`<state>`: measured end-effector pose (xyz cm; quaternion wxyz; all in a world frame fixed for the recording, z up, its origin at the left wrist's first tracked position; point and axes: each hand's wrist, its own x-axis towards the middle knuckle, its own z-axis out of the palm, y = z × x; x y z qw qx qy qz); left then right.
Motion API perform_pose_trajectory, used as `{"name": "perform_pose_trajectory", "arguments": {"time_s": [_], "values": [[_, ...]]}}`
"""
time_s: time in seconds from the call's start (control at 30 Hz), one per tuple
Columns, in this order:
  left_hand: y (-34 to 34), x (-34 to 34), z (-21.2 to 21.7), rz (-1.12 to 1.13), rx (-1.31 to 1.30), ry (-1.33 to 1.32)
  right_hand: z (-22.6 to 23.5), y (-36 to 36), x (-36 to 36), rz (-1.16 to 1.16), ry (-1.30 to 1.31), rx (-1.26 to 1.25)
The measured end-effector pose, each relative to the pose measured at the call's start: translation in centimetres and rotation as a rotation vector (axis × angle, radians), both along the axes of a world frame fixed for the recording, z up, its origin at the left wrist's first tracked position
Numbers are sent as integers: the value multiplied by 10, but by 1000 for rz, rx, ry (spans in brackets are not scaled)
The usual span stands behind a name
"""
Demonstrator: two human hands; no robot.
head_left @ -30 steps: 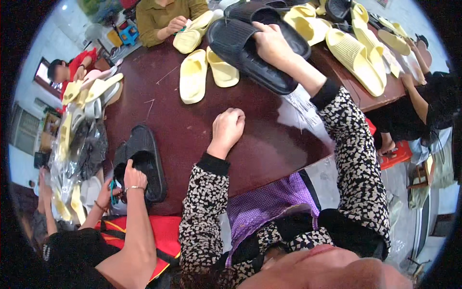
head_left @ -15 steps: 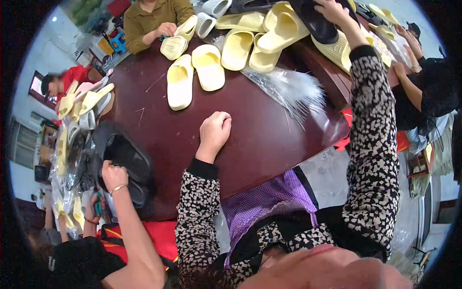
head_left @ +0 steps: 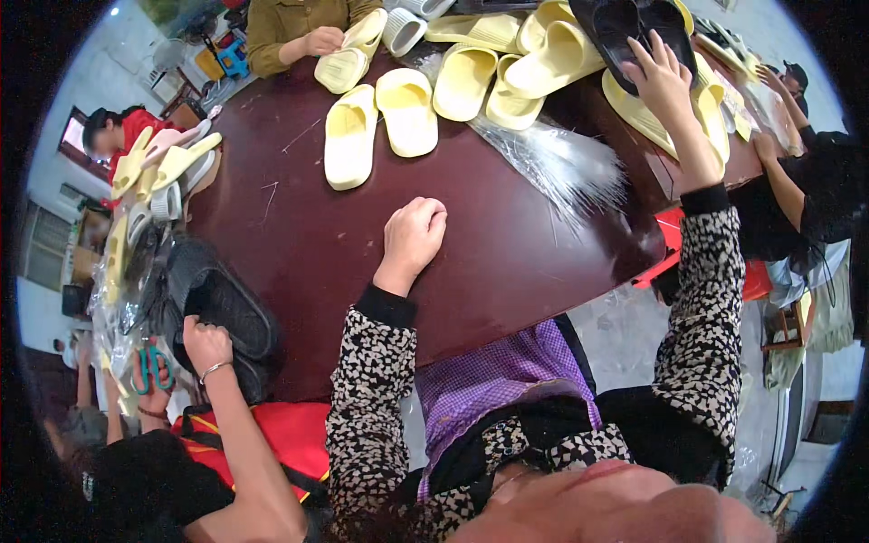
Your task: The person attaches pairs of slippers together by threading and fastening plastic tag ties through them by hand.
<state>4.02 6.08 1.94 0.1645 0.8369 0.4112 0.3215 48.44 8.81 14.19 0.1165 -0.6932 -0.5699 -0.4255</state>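
My right hand (head_left: 663, 86) reaches to the far right, its fingers spread over a pair of black slippers (head_left: 608, 23). Those lie on top of yellow slippers (head_left: 634, 113). My left hand (head_left: 415, 237) rests on the dark red table (head_left: 507, 262), curled into a loose fist; nothing shows in it, though its palm is hidden. Beyond it stand two pale yellow slippers side by side, a left one (head_left: 350, 140) and a right one (head_left: 405, 113). To their right, more yellow slippers (head_left: 466, 83) are heaped. A bundle of thin clear plastic fasteners (head_left: 552, 167) lies between the heap and me.
Across the table a person in an olive shirt (head_left: 290, 27) handles a yellow slipper (head_left: 348, 65). At left, another person's hand (head_left: 208, 344) is at a dark slipper (head_left: 226, 308), beside teal-handled scissors (head_left: 152, 369). Further slippers (head_left: 136, 172) and plastic wrap crowd the left edge.
The black slippers, held tilted by my right hand before, now lie on the yellow ones with my fingers spread over them. My left hand stays fisted on the table. The view has shifted slightly.
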Motion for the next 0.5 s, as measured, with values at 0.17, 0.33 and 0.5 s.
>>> {"name": "perform_pose_trajectory", "arguments": {"time_s": [0.17, 0.33, 0.5], "values": [[-3, 1, -3, 2, 32, -37, -12, -33, -11, -20, -107, -149], [-7, -5, -3, -21, 16, -23, -14, -26, 13, -8, -32, -206], [-15, -13, 2, 1, 1, -39, -17, -12, 21, -114, -59, -243]]}}
